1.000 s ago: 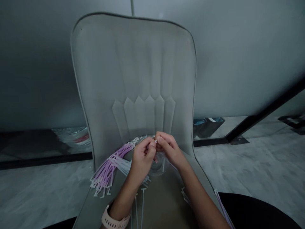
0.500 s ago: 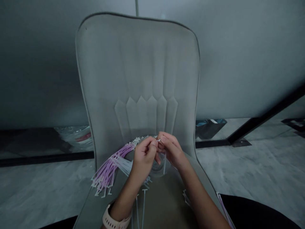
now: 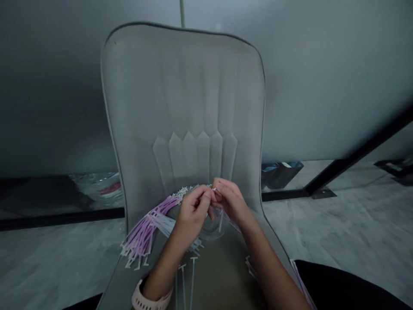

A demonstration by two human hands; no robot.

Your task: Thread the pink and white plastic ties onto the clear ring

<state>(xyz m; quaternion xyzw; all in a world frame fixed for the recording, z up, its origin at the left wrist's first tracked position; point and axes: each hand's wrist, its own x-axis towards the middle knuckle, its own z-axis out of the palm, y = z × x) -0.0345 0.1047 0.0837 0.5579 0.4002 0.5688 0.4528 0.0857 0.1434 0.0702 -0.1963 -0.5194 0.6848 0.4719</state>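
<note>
My left hand and my right hand meet over the chair seat, fingers pinched around a small white piece between them. A pale strip hangs below my right hand. Beneath the hands stands a clear round container, partly covered by them. Left of my left hand lies a fanned bundle of purple strips with white ends. Light-blue strips cross it and pass behind my left wrist. Several pale strips with T-shaped ends lie nearer the seat's front.
The grey chair's backrest rises behind the hands. More strips lie beside my right forearm, and purple ones at the seat's right edge. A dark bag and clear plastic show behind the chair.
The view has shifted slightly, so the chair appears a little further left. Both hands keep nearly the same pose around the small white piece.
</note>
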